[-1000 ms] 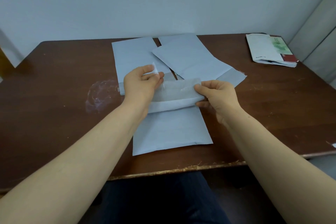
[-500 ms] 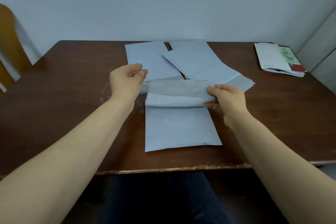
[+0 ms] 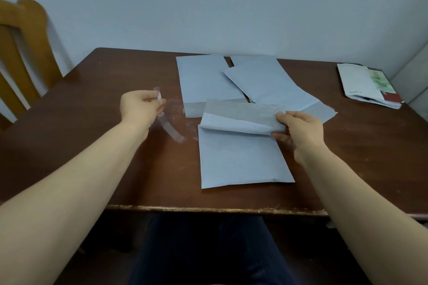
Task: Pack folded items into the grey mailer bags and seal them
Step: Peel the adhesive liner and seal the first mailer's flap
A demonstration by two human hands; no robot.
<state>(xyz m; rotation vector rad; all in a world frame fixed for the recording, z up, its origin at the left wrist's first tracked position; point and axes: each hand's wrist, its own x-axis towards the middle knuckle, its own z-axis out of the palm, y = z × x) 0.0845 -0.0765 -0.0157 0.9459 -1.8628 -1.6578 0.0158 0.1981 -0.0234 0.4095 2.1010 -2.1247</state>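
Note:
A grey mailer bag lies flat on the brown table in front of me. Its top flap is bent partly over toward me. My right hand pinches the flap's right end. My left hand is off to the left of the bag, pinching a clear peel-off strip that hangs down to the table. Two more grey mailer bags lie behind, overlapping near the wall.
A stack of folded papers and booklets sits at the table's far right corner. A wooden chair back stands at the left. Crumpled clear film lies beside my left hand. The worn front table edge is close to my lap.
My left hand has pulled the clear strip off the flap and carried it to the left, away from the bag. My right hand has kept hold of the flap's right end.

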